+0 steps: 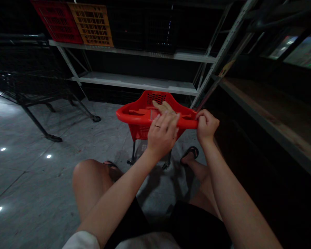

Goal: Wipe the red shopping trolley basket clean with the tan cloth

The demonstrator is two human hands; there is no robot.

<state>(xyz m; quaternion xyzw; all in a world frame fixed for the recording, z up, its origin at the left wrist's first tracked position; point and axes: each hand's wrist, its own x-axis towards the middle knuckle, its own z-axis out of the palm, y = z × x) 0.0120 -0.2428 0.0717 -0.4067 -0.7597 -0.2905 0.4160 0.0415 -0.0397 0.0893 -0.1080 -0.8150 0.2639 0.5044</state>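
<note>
A red plastic basket (134,117) on small wheels stands on the floor in front of my knees. My right hand (206,126) is closed in a fist around the basket's near right rim. My left hand (162,134), with a ring on one finger, lies over the near rim with its fingers stretched forward and close together. Just past those fingertips a beige thing (163,106) lies inside the basket; I cannot make out what it is or whether my fingers hold it.
Grey metal shelving (134,82) runs behind the basket, with a red crate (58,20) and an orange crate (93,24) on top. A wooden shelf (274,107) runs along the right. A dark wire cart (28,86) stands at left on the shiny tiled floor.
</note>
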